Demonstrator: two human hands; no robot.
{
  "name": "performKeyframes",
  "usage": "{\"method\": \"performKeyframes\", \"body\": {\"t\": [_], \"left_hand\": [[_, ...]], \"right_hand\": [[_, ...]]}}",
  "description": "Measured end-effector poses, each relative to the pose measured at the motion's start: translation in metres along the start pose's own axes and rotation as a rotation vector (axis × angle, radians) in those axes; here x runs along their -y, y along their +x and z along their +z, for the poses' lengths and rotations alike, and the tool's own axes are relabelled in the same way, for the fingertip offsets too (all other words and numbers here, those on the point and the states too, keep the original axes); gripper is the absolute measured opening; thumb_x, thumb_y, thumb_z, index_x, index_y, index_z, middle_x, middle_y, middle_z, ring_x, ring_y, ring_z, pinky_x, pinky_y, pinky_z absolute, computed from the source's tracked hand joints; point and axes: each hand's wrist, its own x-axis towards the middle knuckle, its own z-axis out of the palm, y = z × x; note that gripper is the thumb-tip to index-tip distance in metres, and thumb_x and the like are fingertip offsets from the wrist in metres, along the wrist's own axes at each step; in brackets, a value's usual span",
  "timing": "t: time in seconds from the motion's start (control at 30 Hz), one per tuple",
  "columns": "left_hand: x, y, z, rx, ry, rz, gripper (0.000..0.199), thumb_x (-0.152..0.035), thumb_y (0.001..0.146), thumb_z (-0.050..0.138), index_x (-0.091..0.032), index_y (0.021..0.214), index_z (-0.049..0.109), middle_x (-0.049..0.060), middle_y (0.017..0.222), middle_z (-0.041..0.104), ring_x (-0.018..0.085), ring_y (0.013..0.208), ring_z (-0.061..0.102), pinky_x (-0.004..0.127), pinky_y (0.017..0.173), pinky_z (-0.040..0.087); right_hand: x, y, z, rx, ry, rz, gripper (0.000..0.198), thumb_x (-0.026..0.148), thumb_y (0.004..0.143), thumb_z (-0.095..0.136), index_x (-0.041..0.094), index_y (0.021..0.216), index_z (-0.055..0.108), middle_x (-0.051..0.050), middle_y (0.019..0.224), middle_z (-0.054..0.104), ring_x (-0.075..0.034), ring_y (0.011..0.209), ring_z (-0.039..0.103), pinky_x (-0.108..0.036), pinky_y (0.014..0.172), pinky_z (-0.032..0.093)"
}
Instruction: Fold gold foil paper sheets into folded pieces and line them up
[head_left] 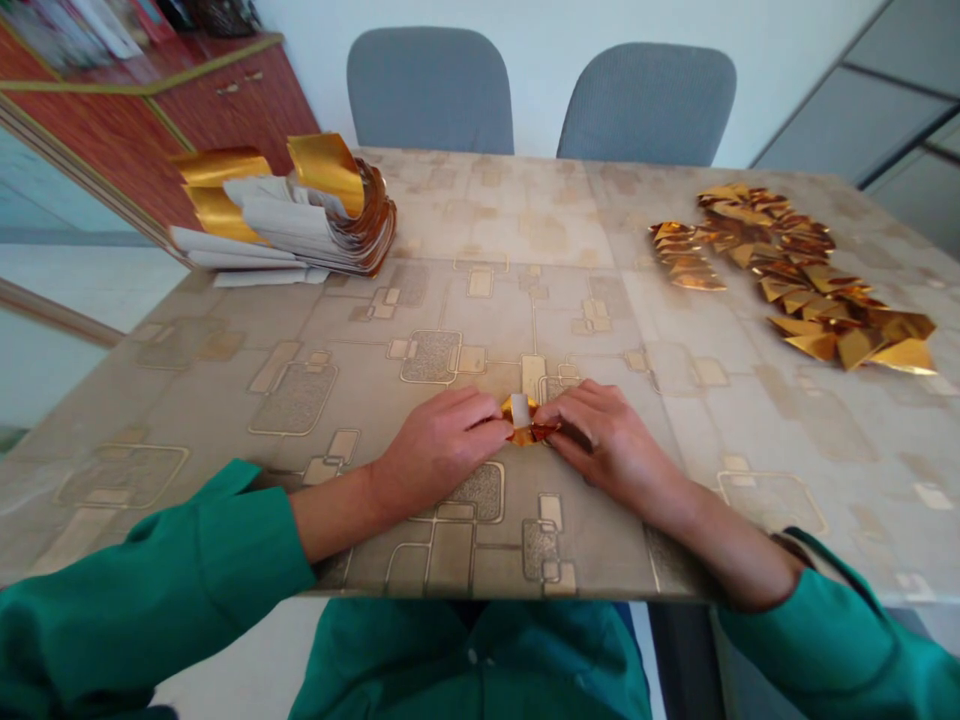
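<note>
Just above the tabletop, near its front edge, a small piece of folded gold foil paper (520, 412) sits between my hands, its pale inner side showing in the middle. My left hand (448, 437) pinches its left end between thumb and fingers. On the other end, the fingers of my right hand (609, 437) are closed in a similar pinch. Part of the paper is hidden behind the fingertips.
A thick stack of gold-and-white paper sheets (300, 222) lies at the back left of the patterned table (480, 300). Rows of folded gold paper pieces (802, 262) are at the right. Two grey chairs (431, 92) stand behind; a wooden cabinet (232, 105) is at far left.
</note>
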Motion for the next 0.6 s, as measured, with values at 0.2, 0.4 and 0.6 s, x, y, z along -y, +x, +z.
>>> {"method": "performKeyframes", "body": {"t": [0.2, 0.4, 0.6], "left_hand": [[0.0027, 0.0018, -0.0048, 0.032, -0.132, -0.048, 0.029, -0.028, 0.103, 0.047, -0.016, 0.096, 0.072, 0.005, 0.089, 0.067, 0.017, 0.083, 0.058, 0.029, 0.077, 0.047], [0.0048, 0.0017, -0.0037, 0.060, -0.139, -0.123, 0.030, -0.028, 0.104, 0.044, -0.014, 0.099, 0.070, 0.006, 0.089, 0.066, 0.020, 0.084, 0.059, 0.032, 0.077, 0.047], [0.0077, 0.0075, -0.0033, 0.022, -0.285, -0.300, 0.011, -0.021, 0.094, 0.064, -0.017, 0.104, 0.062, 0.001, 0.089, 0.069, 0.017, 0.081, 0.063, 0.028, 0.073, 0.045]], "right_hand": [[-0.0007, -0.0017, 0.0025, 0.012, -0.018, 0.062, 0.008, 0.026, 0.094, 0.062, 0.023, 0.090, 0.067, 0.000, 0.090, 0.069, -0.018, 0.090, 0.057, -0.033, 0.081, 0.033], [0.0016, -0.0004, 0.0012, 0.011, -0.058, 0.123, 0.007, 0.023, 0.094, 0.063, 0.022, 0.089, 0.067, 0.000, 0.087, 0.068, -0.018, 0.088, 0.056, -0.033, 0.081, 0.029], [0.0025, 0.0031, 0.0004, 0.038, -0.077, 0.161, 0.014, 0.023, 0.097, 0.055, 0.021, 0.090, 0.066, -0.001, 0.084, 0.066, -0.018, 0.084, 0.053, -0.033, 0.078, 0.027]]}}
